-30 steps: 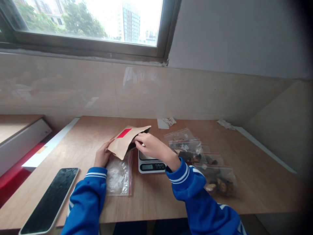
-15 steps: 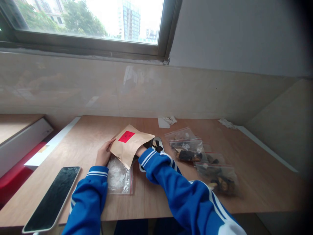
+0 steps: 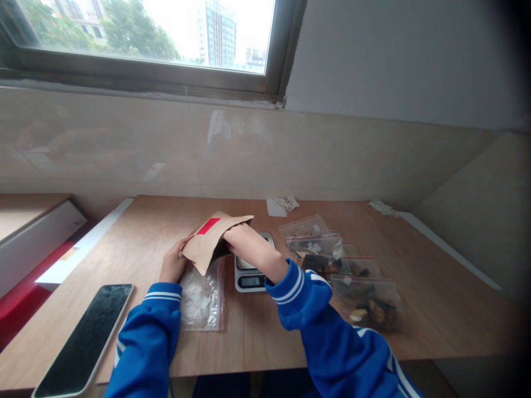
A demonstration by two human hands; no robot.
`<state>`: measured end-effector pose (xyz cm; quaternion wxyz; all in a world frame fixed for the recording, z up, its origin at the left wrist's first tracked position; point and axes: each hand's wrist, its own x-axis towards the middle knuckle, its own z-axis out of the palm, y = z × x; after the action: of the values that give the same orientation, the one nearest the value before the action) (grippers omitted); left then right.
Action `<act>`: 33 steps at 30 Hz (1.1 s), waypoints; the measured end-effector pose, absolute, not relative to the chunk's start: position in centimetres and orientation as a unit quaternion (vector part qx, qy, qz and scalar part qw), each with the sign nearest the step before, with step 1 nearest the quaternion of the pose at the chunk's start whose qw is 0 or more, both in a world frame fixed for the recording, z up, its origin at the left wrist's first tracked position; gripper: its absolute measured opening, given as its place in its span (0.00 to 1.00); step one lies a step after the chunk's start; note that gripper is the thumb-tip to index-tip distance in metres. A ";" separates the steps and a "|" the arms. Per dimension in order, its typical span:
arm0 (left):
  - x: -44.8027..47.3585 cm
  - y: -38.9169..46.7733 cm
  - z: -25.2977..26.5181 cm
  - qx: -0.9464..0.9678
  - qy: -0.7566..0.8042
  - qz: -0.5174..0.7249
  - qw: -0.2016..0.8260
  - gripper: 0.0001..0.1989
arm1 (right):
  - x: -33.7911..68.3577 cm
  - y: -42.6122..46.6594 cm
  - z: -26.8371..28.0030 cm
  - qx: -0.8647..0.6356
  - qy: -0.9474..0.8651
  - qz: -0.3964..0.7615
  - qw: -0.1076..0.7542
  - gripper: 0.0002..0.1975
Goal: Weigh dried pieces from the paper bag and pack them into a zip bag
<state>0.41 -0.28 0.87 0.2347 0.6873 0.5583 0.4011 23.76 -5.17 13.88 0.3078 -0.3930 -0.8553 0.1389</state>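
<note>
My left hand [image 3: 173,261] grips the left edge of a brown kraft paper bag [image 3: 205,246] with a red label [image 3: 208,226], holding it tilted above the table. The bag's mouth gapes toward the right. My right hand [image 3: 235,234] reaches into that mouth; its fingers are hidden inside. Under my right forearm sits a small digital scale [image 3: 250,283], its display facing me and its plate mostly covered. Below the paper bag lies a clear zip bag [image 3: 202,304] with a red seal line, close to my left wrist.
Several clear zip bags [image 3: 369,301] with dark and tan dried pieces lie to the right. A smartphone [image 3: 85,337] rests at the left front. White paper and a crumpled tissue [image 3: 287,204] lie near the wall. A window [image 3: 166,38] is above.
The paper bag has tipped and shifted slightly left. My right sleeve has moved right, baring more forearm, and the scale's display now shows. Dark pieces visible on the scale before are now covered.
</note>
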 end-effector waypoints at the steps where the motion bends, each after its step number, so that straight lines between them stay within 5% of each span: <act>1: 0.4 -0.3 0.9 0.689 0.556 0.400 0.235 0.24 | 24.2 -5.8 14.7 -0.396 -0.860 0.118 0.299 0.13; 8: -0.3 0.9 -0.6 0.688 0.582 0.382 0.204 0.24 | 29.6 -10.6 16.2 -0.483 -0.753 0.083 0.439 0.12; 13: -0.5 1.2 -1.1 0.696 0.572 0.387 0.198 0.23 | 31.5 -11.4 9.3 -0.512 -0.758 0.190 0.357 0.10; 21: -0.5 1.2 -1.2 0.694 0.582 0.379 0.188 0.23 | 31.3 -9.5 3.1 -0.512 -0.777 0.106 0.350 0.12; 26: -0.3 0.9 -0.6 0.693 0.580 0.379 0.203 0.24 | 31.9 -9.9 5.1 -0.532 -0.780 0.046 0.326 0.16; 33: 0.1 0.2 0.4 0.688 0.577 0.384 0.213 0.26 | 30.5 -10.2 13.2 -0.463 -0.754 0.092 0.457 0.16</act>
<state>0.13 0.16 0.41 0.2134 0.6883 0.5775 0.3838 30.53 -10.20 13.19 0.4565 -0.4634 -0.7539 0.0921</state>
